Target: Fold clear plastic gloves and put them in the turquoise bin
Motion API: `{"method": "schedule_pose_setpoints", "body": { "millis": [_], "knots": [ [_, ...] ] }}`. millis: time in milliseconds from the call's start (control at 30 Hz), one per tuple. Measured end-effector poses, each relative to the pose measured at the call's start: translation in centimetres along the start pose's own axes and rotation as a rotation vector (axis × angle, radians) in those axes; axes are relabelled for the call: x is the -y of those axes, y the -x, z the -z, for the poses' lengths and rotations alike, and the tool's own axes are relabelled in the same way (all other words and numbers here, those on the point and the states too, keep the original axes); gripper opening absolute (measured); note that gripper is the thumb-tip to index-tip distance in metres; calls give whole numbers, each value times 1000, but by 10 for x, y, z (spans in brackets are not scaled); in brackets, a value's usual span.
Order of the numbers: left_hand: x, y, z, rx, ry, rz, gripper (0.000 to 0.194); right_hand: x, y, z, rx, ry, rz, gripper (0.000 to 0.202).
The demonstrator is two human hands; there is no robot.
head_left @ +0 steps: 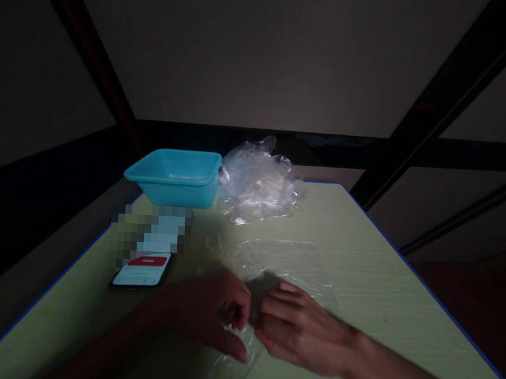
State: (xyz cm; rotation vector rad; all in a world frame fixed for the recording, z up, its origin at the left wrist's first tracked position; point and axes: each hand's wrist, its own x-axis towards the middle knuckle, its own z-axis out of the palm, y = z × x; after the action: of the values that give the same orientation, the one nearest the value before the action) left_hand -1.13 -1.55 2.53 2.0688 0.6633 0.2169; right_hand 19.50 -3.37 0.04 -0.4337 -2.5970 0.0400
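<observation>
A thin clear plastic sheet or bag (283, 256) lies flat on the table, stretching from beneath my hands toward the middle. My right hand (302, 330) rests on it with fingers curled in and pressed together, gripping the plastic; the fingertips are hidden. Just to its left, my left hand (213, 309) hovers over the near end of the plastic. Its fingers are bent, and the thumb stands apart from them with a gap between. Crumpled plastic shows below that thumb.
A blue plastic basin (174, 194) stands at the table's back left corner. Beside it sits a crumpled heap of clear plastic (262, 184). A lit phone (140, 275), partly pixelated, lies at left. The pale table (382, 309) has blue edging; a wall rises behind.
</observation>
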Motion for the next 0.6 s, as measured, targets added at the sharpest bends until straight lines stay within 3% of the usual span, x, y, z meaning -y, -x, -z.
{"method": "schedule_pose_setpoints", "body": {
  "millis": [167,367,600],
  "knots": [
    [0,-2,-3,113,8,70,12,2,3,1,123,-122,92,21],
    [4,-7,-2,148,-13,48,16,14,1,-9,118,-33,196,18],
    [5,-4,2,98,50,96,15,14,-5,-8,166,-43,105,20]
  ]
}}
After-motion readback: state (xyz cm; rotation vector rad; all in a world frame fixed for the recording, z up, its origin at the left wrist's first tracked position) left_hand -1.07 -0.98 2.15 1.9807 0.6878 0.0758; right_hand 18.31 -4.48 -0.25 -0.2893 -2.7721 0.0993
